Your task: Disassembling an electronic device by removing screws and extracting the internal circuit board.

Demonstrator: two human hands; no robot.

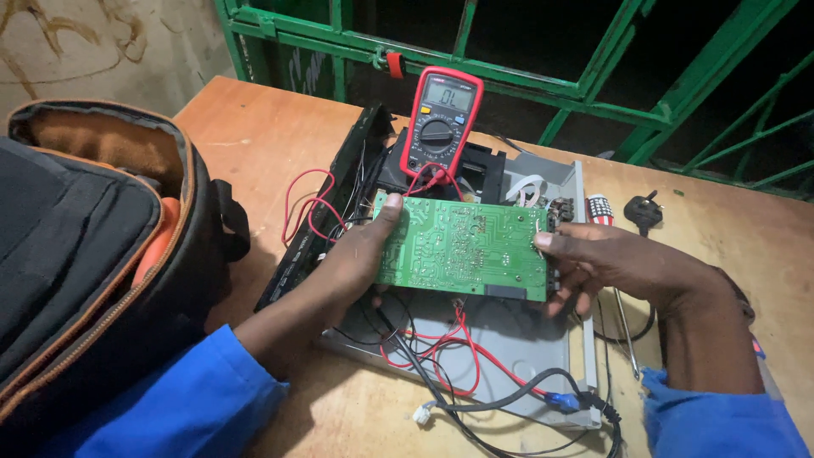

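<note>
Far left: open black tool bag [76, 254] with orange trim, sitting on the wooden table [729, 229], not touched.

Left hand [352, 259] is closed on the left edge of the green circuit board [462, 248], thumb on top, fingers under. Board is held flat, solder side up, lifted just above the opened grey metal chassis [543, 339]. Red and black wires [441, 348] trail from under the board across the chassis; a thicker black cable [509, 399] runs out toward the near edge.

Behind the board: red multimeter [441, 119] propped upright against the black casing, display lit, its red leads [432, 178] hanging down just behind the board's top edge. Leads are in neither hand.

Right hand [606, 263] pinches the board's right edge, thumb on top, fingers curled beneath. Right of it: a screwdriver [623, 314] lying on the table, partly under the wrist, and a black mains plug [644, 210] further back.

Read: inspection stage, board out and held up for a look at the solder side, probing not started. Any measurement would call for one hand freed and the board supported, since both are busy holding it.
</note>
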